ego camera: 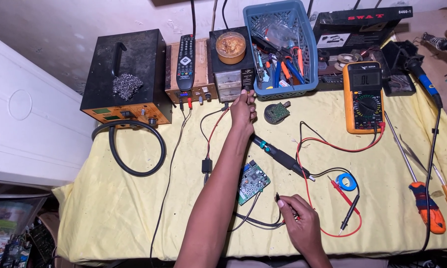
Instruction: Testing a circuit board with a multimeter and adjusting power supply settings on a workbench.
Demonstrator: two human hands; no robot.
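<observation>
Now left hand (243,110) grip pinching power supply (231,82) knob; right hand (298,218) grip pinching black probe tip (277,197) beside circuit board (252,182).

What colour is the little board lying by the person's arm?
The circuit board is green, with a paler patch in the middle; the head view shows it.

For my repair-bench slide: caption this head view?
Left hand reaches the bench power supply; right hand pinches a small black clip beside the green circuit board on yellow cloth.
</observation>
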